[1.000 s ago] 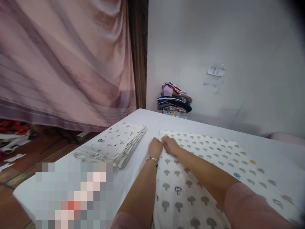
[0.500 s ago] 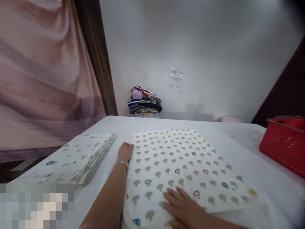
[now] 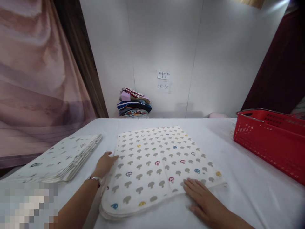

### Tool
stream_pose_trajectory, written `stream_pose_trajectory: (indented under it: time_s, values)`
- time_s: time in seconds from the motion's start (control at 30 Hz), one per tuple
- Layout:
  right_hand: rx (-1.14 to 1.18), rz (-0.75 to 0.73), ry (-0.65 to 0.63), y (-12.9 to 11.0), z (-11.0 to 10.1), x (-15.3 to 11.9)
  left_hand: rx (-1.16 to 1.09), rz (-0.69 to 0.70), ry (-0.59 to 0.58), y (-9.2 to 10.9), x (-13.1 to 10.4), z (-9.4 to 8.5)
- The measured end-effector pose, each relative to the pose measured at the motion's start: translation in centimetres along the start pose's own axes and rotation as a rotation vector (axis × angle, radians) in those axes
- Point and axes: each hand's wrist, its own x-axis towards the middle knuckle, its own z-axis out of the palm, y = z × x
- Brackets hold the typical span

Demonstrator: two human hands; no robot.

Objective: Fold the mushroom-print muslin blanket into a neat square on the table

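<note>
A white cloth printed with grey and coloured mushrooms (image 3: 147, 168) lies spread on the table, with several layers showing at its rounded front left corner. At its left edge is my left hand (image 3: 105, 165), fingers apart, the fingertips touching the border; a bracelet circles that wrist. My right hand (image 3: 199, 195) rests flat at the cloth's front edge, fingers stretched out over the fabric and the thumb off it. To the left of my left hand lies a stack of folded white cloths with small dark prints (image 3: 62, 156).
A white-covered table (image 3: 238, 187) carries the cloths. On the right stands a red plastic basket (image 3: 267, 136) with a metal handle. Folded coloured fabrics (image 3: 134, 103) are piled beyond the far edge. Paper notes (image 3: 163, 81) hang on the wall, and a pink curtain (image 3: 35, 79) hangs at the left.
My left hand has come nearer along the cloth's left edge and its fingers have opened. The right hand now lies at the cloth's front edge. The view has shifted to the right.
</note>
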Motion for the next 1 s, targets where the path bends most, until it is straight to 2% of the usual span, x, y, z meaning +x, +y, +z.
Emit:
stream_pose_trajectory:
  time_s: [0.1, 0.2, 0.27, 0.4, 0.53, 0.63, 0.77, 0.87, 0.93, 1.0]
  values:
    - [-0.020, -0.019, 0.075, 1.8, -0.6, -1.6, -0.007, -0.014, -0.116, -1.1, -3.3, -0.9]
    - [-0.081, 0.062, 0.278, 5.2, -1.5, -2.9, -0.034, 0.006, -0.161, -2.2, -6.4, -1.7]
    - [-0.096, 0.124, 0.339, 7.7, -2.1, -3.7, -0.025, 0.046, -0.160, -3.1, -8.2, -1.9]
    - [-0.066, 0.179, 0.234, 11.3, -2.8, -5.4, 0.001, 0.074, -0.101, -5.1, -10.7, -1.7]
    - [-0.076, 0.160, 0.205, 12.6, -2.8, -6.4, 0.007, 0.086, -0.034, -6.7, -12.3, -1.3]
    - [-0.135, 0.132, 0.208, 13.2, -2.8, -6.6, 0.071, 0.155, 0.044, -6.7, -13.7, -1.4]
    - [-0.216, 0.091, 0.213, 14.2, -2.6, -6.9, 0.172, 0.337, 0.160, -6.5, -15.5, -1.8]
    - [-0.253, 0.063, 0.229, 15.0, -2.6, -6.9, 0.162, 0.599, 0.233, -7.3, -16.4, -2.1]
    - [-0.263, 0.039, 0.233, 15.5, -2.9, -6.8, 0.155, 0.811, 0.236, -8.3, -16.7, -2.3]
    - [-0.270, 0.008, 0.226, 15.8, -3.2, -6.6, 0.164, 0.961, 0.180, -9.2, -17.1, -2.5]
